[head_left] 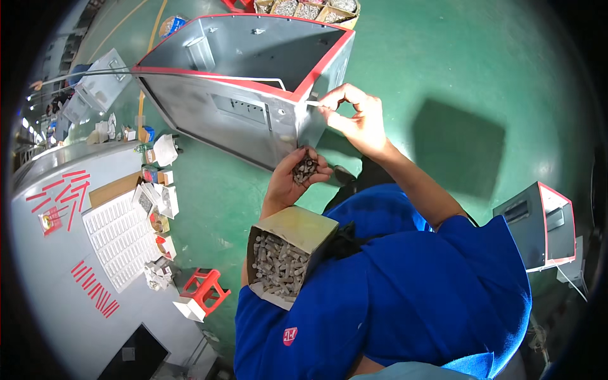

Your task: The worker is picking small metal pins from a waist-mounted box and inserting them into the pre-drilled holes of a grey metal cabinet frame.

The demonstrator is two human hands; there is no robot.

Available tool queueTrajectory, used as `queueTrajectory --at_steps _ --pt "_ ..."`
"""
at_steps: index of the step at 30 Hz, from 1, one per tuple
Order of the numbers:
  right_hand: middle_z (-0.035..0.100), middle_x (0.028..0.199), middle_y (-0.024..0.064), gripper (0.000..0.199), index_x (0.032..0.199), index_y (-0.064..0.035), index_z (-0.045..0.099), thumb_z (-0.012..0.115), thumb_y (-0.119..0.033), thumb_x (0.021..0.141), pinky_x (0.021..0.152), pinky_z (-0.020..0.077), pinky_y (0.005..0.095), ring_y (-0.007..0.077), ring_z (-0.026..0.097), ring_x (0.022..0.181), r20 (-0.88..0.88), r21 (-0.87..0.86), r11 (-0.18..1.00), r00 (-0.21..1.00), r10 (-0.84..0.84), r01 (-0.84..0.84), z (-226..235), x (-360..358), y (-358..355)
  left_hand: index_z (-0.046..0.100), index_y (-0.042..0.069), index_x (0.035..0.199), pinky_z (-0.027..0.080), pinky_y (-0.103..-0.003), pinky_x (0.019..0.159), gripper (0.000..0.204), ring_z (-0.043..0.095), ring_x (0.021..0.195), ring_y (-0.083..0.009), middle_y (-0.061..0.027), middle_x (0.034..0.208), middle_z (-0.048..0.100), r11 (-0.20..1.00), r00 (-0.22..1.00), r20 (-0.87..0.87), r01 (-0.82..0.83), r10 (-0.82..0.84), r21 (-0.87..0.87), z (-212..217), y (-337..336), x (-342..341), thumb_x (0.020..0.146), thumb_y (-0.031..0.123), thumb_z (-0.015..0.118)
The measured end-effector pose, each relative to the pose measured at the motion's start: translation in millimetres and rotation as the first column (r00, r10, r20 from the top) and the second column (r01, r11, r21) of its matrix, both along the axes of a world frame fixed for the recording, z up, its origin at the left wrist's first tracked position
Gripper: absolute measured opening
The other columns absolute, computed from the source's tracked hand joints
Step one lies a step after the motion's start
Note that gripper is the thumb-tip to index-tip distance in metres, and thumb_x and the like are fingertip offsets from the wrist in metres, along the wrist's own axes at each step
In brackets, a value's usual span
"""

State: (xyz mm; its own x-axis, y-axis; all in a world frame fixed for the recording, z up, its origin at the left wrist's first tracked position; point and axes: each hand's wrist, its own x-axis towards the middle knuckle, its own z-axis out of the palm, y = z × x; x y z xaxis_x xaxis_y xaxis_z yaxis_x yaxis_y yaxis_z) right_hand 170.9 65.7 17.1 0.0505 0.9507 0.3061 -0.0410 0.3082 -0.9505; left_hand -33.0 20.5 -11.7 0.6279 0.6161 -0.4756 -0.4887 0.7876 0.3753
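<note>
My left hand (282,189) is cupped, palm up, around a handful of small metal fasteners (305,170), just below the near corner of a grey metal cabinet (196,114) with red edging. At that corner, the thumb and forefinger of my right hand (356,117) pinch a small pale piece (313,103) against or close to the cabinet's side; whether it sits in a hole I cannot tell. An open carton (310,229) full of grey-white plug-like pieces (278,266) rests over my left forearm, tilted against my blue shirt.
A grey table (63,253) on the left bears red strips (95,288), a white sheet of labels (120,237) and small boxes. Beside it stands a red stool (206,291). Partitioned cartons (310,11) lie beyond the cabinet. Another red-edged cabinet (535,225) is at right.
</note>
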Motion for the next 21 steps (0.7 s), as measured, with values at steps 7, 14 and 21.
queueTrajectory --at_steps 7,14,21 --pt "0.067 0.083 0.0062 0.009 0.081 -0.0015 0.062 0.069 -0.001 0.075 0.072 0.0496 0.0266 0.0117 0.062 0.077 -0.025 0.055 0.995 0.997 -0.078 0.079 -9 2 -8 0.049 0.002 0.094 0.058 -0.031 0.066 0.028 0.063 0.080 -0.0254 -0.0153 0.087 0.057 0.997 0.992 -0.104 0.076 -0.074 0.015 0 -7 2 0.098 0.027 0.039" --pt "0.065 0.078 0.0079 0.013 0.079 -0.0018 0.061 0.069 0.002 0.070 0.066 0.0498 0.0286 0.0171 0.063 0.071 0.062 0.223 0.968 0.989 -0.132 0.115 -11 5 -6 0.050 -0.002 0.093 0.059 -0.035 0.068 0.028 0.065 0.080 -0.0312 -0.0199 0.085 0.059 0.994 0.994 -0.014 0.110 -0.110 -0.003 -6 -6 -5 0.097 0.023 0.039" --pt "0.065 0.078 0.0062 0.013 0.080 -0.0033 0.062 0.069 0.000 0.069 0.065 0.0502 0.0296 0.0194 0.063 0.069 0.148 0.341 0.929 0.968 -0.204 0.144 -3 2 -15 0.052 0.000 0.096 0.052 -0.028 0.056 0.027 0.065 0.077 -0.0266 -0.0166 0.084 0.061 0.983 0.972 -0.162 0.178 -0.169 0.042 0 -10 -8 0.097 0.025 0.040"
